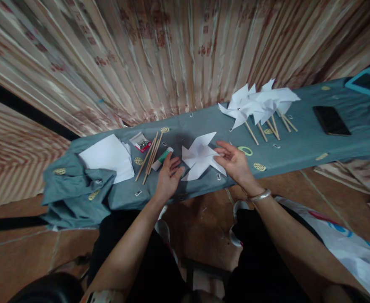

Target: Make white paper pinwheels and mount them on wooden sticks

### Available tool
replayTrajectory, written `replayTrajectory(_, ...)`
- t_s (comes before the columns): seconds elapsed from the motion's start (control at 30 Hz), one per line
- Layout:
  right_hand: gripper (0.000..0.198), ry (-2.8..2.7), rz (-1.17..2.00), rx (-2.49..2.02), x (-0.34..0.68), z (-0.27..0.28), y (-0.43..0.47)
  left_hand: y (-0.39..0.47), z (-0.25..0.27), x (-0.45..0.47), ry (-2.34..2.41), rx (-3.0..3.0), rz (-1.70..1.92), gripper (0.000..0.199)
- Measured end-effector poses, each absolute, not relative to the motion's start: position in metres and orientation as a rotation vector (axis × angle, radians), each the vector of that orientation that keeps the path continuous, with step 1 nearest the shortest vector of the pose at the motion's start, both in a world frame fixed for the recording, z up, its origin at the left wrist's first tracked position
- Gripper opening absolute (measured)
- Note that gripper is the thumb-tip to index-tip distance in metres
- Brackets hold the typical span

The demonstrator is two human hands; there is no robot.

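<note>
A folded white paper pinwheel (200, 155) without a stick lies on the grey-green cloth in front of me. My right hand (234, 163) is at its right side, fingers loosely stretched and apart; whether the fingertips touch the paper I cannot tell. On the other side my left hand (169, 176) is open, fingers spread and holding nothing. Beside it lies a green and white glue stick (163, 158). Several thin wooden sticks (151, 158) lie further left, next to a small open box of metal pins (141, 142). A pale green ring-shaped handle (245, 150) shows behind my right hand.
Several pinwheels on sticks (260, 103) are heaped at the back right. A stack of white paper (107, 158) lies on the left. Further right are a black phone (331, 120) and a blue-framed tablet (368, 82). A curtain (172, 63) hangs behind the narrow cloth-covered table (200, 122).
</note>
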State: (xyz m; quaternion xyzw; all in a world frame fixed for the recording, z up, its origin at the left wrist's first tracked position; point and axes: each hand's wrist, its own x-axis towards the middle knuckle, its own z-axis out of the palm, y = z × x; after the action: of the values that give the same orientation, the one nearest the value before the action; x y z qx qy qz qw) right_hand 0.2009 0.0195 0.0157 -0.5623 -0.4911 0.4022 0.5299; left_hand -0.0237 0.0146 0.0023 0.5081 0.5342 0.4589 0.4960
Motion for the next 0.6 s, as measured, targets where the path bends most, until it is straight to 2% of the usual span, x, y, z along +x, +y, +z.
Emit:
replayTrajectory(0.1, 0.052, -1.115, 0.980, -1.289, 0.201, 0.022, 0.022, 0.015, 0.008, -0.017, 1.220, 0.949, 1.158, 0.074)
replayTrajectory(0.27, 0.049, -1.081, 0.961, -1.218, 0.203, 0.035, 0.023, 0.011, 0.022, -0.007, 1.117, 0.644, 1.129, 0.072)
replayTrajectory(0.43, 0.047, -1.075, 0.949, -1.170, 0.206, 0.049, 0.018, 0.008, 0.031, 0.006, 1.045, 0.481, 1.025, 0.056)
replayTrajectory(0.6, 0.047, -1.011, 0.967, -1.159, 0.210, 0.061, 0.013, 0.007, 0.039, 0.017, 0.779, 0.454, 0.907, 0.033)
